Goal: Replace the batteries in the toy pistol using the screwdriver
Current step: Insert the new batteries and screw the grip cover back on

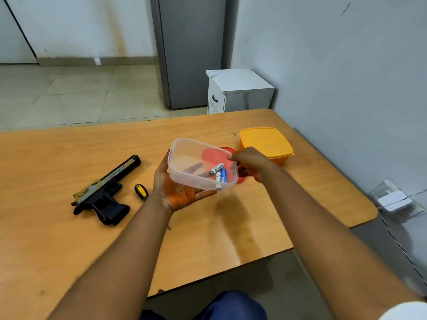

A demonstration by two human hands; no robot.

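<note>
A light orange-brown wooden table with rounded corners [57, 158] fills the lower and middle part of the frame. Beyond it, at upper left, the floor of large pale beige tiles [69, 93] runs back to a whitish wall with brownish stains [87, 24] and a pale skirting strip along its base. At upper centre stands a tall grey metal cabinet [191, 49]. Just to its right, a small white bedside cabinet with a marble-look top and a dark handle [238, 91] sits in the corner. The right side is a plain pale grey-blue wall [346, 65]. At lower right lies a white box with a cable [395, 199].
</note>
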